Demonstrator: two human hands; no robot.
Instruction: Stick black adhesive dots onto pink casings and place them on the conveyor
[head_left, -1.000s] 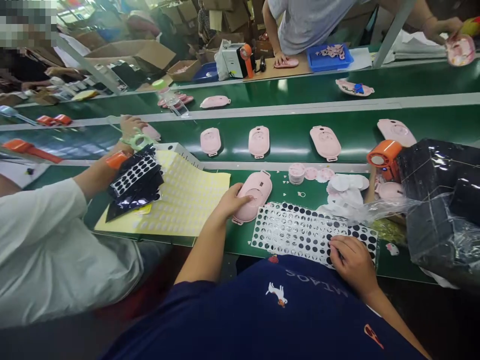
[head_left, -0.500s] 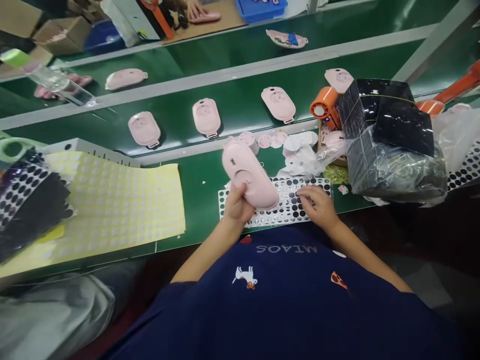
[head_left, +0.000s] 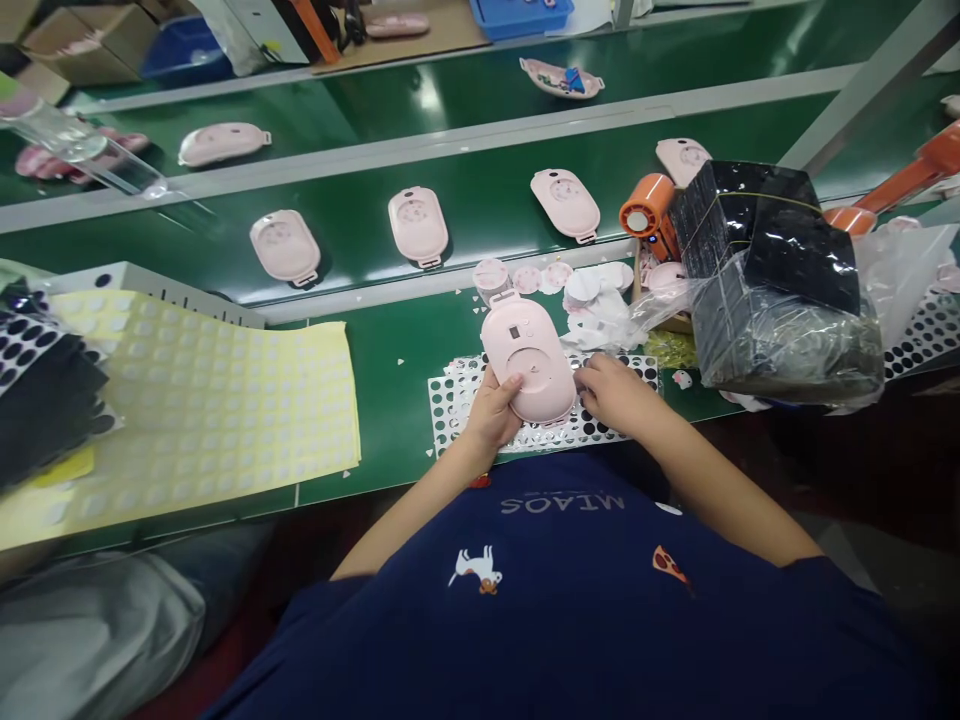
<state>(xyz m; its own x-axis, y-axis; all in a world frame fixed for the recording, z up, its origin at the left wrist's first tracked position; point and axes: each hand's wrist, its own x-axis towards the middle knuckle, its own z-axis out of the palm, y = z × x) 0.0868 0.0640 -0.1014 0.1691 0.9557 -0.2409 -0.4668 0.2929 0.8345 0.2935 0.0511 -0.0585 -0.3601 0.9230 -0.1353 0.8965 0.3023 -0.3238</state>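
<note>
My left hand (head_left: 493,412) grips the near end of a pink oval shell (head_left: 528,356), holding it just above a white sheet of black round stickers (head_left: 461,392) on the green bench. My right hand (head_left: 615,393) is curled at the shell's right lower edge, fingers pinched together against it; whatever they pinch is too small to see. Small pink and white round parts (head_left: 592,285) lie just beyond the shell.
Three pink shells (head_left: 417,225) ride the green conveyor (head_left: 352,225) beyond. A black wrapped bundle (head_left: 772,280) and an orange tool (head_left: 646,212) sit at right. Yellow sticker sheets (head_left: 202,400) and black dotted sheets (head_left: 37,380) lie at left. A neighbour's grey-clad leg (head_left: 97,630) is at lower left.
My left hand lifted the pink shell off the bench, turned it and brought it nearer. My right hand left the sticker sheet and came to the shell's edge. The camera tilted down.
</note>
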